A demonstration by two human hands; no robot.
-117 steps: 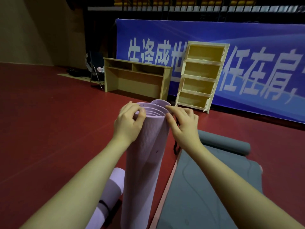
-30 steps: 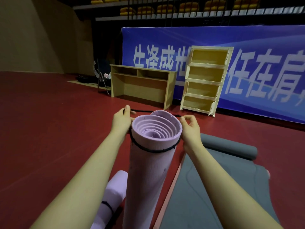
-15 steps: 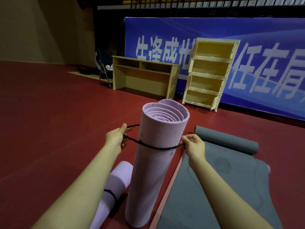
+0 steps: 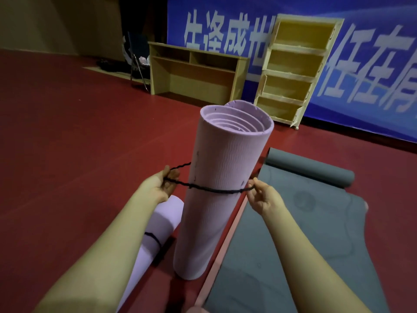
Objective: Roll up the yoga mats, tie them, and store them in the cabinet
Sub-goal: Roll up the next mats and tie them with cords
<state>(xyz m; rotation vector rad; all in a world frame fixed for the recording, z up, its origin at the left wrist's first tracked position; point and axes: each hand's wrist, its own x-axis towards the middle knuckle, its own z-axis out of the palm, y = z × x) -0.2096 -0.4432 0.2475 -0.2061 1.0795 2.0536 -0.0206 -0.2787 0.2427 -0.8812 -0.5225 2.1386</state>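
Observation:
A rolled purple yoga mat (image 4: pixel 223 177) stands upright on the red floor in front of me. A black cord (image 4: pixel 214 190) loops around its middle. My left hand (image 4: pixel 158 186) pinches the cord at the mat's left side, and my right hand (image 4: pixel 261 197) pinches it at the right side. A second rolled purple mat (image 4: pixel 158 227), tied with a black cord, lies on the floor at the lower left. A grey mat (image 4: pixel 293 233) lies to the right, mostly flat with its far end rolled. The pale yellow open cabinet (image 4: pixel 297 68) stands against the banner.
A low wooden shelf unit (image 4: pixel 194 73) stands left of the cabinet, before a blue banner (image 4: pixel 372 75). A folding chair with dark items (image 4: pixel 137 62) sits in the back left corner. Red floor (image 4: pixel 67 143) stretches to the left.
The cord loop has slid down from the mat's top rim to about its middle, and both hands have lowered with it. The view has tilted further down.

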